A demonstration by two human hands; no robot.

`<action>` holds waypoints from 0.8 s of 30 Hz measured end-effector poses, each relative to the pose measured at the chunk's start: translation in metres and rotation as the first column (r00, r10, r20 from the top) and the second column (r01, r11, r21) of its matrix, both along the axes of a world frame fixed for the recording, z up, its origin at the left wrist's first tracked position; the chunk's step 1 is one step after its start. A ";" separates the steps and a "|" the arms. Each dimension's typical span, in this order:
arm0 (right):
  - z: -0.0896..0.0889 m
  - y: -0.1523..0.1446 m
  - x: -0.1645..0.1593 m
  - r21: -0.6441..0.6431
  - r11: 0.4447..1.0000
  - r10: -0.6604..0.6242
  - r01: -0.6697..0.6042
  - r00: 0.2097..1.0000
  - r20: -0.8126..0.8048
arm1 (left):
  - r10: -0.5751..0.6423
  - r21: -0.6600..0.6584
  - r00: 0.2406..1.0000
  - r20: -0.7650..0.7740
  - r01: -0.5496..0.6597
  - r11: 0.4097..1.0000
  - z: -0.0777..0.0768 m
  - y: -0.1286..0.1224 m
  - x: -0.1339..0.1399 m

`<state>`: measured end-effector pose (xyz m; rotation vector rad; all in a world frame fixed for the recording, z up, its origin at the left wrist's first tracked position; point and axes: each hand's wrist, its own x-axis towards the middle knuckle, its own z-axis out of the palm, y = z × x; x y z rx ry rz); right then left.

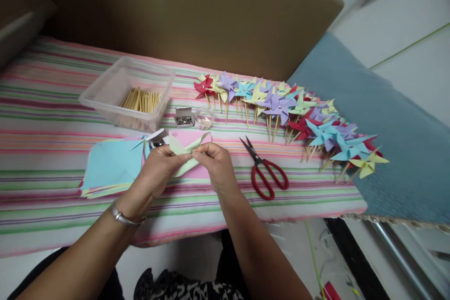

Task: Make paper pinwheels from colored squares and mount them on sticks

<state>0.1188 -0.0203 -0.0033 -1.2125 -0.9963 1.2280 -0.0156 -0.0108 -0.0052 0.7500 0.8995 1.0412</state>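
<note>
While the fingers (197,152) of both the left hand (158,173) and the right hand (218,164) pinch together on the folded pale green paper (184,150) between them, it hangs just above the pink sheet (197,171) on the striped surface (52,103), red scissors (265,171) lying near the right.

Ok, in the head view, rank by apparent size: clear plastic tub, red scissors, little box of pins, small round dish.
1. clear plastic tub
2. red scissors
3. box of pins and round dish: they look about alike, so no ranking between them.
</note>
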 end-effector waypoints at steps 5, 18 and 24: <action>0.001 0.000 0.000 0.022 1.000 -0.004 0.003 0.998 0.067 | 0.013 0.008 1.000 0.016 -0.013 1.000 -0.001 -0.001 0.001; 0.000 0.002 -0.004 0.077 0.997 -0.019 0.008 0.989 0.145 | 0.062 -0.011 0.997 0.034 -0.062 0.998 -0.007 0.000 0.001; -0.005 0.004 -0.004 0.107 0.994 -0.012 -0.007 0.985 0.174 | 0.069 -0.023 0.996 0.056 -0.068 0.997 -0.007 0.000 0.001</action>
